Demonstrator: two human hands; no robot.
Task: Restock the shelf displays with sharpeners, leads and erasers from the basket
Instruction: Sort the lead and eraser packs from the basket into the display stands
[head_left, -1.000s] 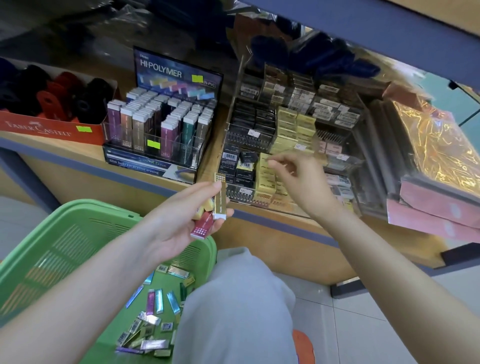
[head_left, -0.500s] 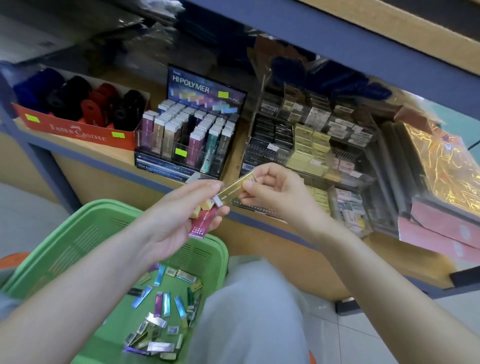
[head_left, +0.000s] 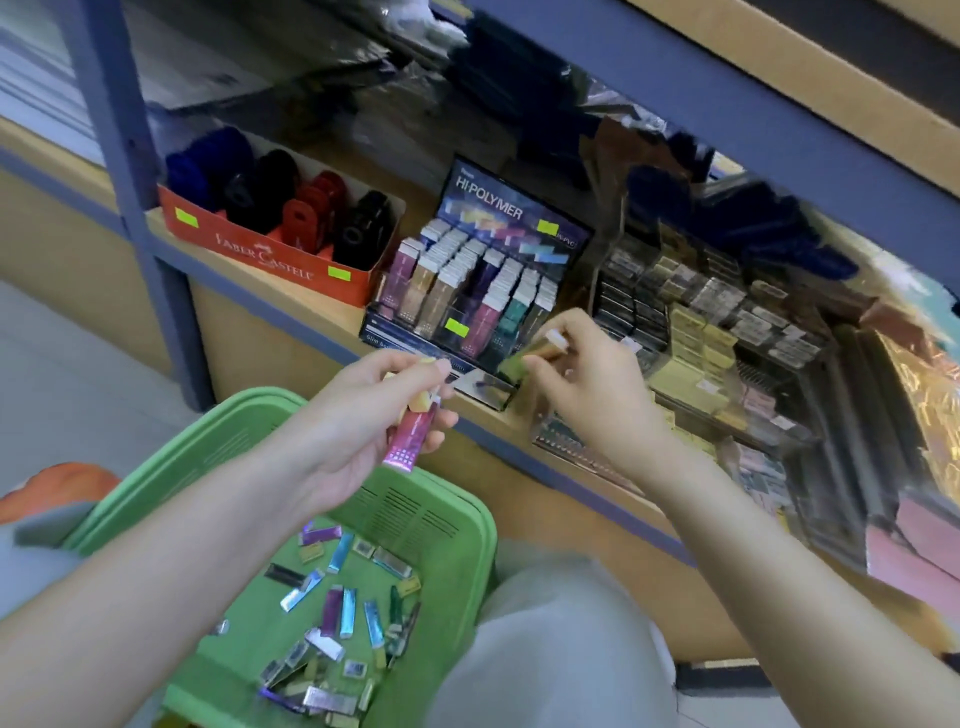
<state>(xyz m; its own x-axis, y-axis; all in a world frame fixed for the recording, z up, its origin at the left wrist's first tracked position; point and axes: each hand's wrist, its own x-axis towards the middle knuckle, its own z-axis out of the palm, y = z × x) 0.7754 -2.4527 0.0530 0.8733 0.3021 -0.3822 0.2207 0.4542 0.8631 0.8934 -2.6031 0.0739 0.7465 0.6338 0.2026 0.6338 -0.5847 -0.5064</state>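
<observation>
**Base:** Hands?

**Me:** I see both in front of the shelf (head_left: 291, 317) edge. The left hand (head_left: 374, 415) has its grip closed round a pink eraser (head_left: 410, 439), thumb and fingers pinching the upper end and the lower end hanging over the green basket (head_left: 208, 457). The right hand (head_left: 587, 395) has its grip pinched on a gold eraser (head_left: 540, 351), white tip up.

**Base:** Where is the gold one against the stock?

**Me:** At the front right corner of the HI-POLYMER display (head_left: 498, 270). Blur there, so I cannot tell if it touches.

**Base:** Rest of the shelf?

**Me:** The display sits at the front edge with rows of upright erasers. At its left is a red Faber-Castell box (head_left: 270, 254) of sharpeners (head_left: 306, 218), and at its right a clear rack of lead cases (head_left: 691, 322). Loose packs (head_left: 332, 613) lie scattered on the basket floor.
</observation>
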